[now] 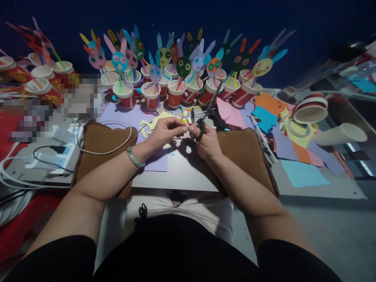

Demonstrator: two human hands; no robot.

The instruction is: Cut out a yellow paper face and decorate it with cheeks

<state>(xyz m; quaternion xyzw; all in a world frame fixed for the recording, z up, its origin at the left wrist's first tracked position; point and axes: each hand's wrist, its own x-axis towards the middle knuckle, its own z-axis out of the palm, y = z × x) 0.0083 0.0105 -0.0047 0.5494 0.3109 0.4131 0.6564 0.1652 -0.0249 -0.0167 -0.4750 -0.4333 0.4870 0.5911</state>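
My right hand (208,144) is closed on a pair of dark scissors (210,105), whose blades point up and away from me. My left hand (168,132) is pinched at the fingertips, almost meeting the right fingertips over the table. Whatever sits in that pinch is too small to make out. Under and beside my hands lie yellow paper scraps (160,118) and a purple sheet (158,161). Just beyond the fingertips are a small glue bottle with a yellow label (185,116) and a dark pen (193,114).
Red-and-white paper cups (175,94) with paper rabbit heads line the back. Brown cushions lie under my left forearm (100,156) and right forearm (243,156). Coloured paper (305,172) and a toppled cup (340,134) are right; a power strip (65,154) with cables is left.
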